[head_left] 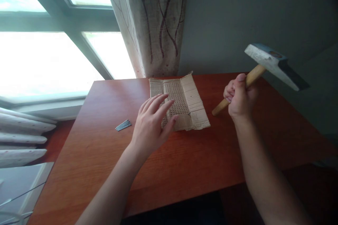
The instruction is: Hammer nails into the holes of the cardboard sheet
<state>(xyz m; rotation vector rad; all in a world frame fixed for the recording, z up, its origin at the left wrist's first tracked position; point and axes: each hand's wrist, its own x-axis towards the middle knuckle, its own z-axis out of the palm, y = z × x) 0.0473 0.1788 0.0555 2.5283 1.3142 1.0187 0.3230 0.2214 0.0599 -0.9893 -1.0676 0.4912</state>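
Desk (163, 179), one, with a reddish-brown top; its near left corner runs out of view at the bottom. One window (63, 21) stands at the far left, cut off by the picture's edge and washed out by glare. Two stretches of patterned curtain show: a tall one (163, 24) behind the desk, its top out of sight, and a second (21, 133) at the lower left, only partly in view.

One flattened piece of cardboard (195, 102) lies near the desk's far edge, its middle panel full of small holes, too many and too fine to count. Its near left part is hidden by the left hand (150, 123).

One hammer (255, 75) is held up over the desk, right of the cardboard and apart from it. Its handle slants from lower left to upper right, partly covered by the right hand (240, 98); the head's long axis crosses it, blunt face to the upper left, tapered end to the lower right.

Two hands: the right grasps the handle; the left is released, fingers spread, though contact with the cardboard is unclear.

Several nails (123, 125) lie bunched left of the left hand, too overlapped to count, their long axes running nearly sideways, rising slightly rightward.
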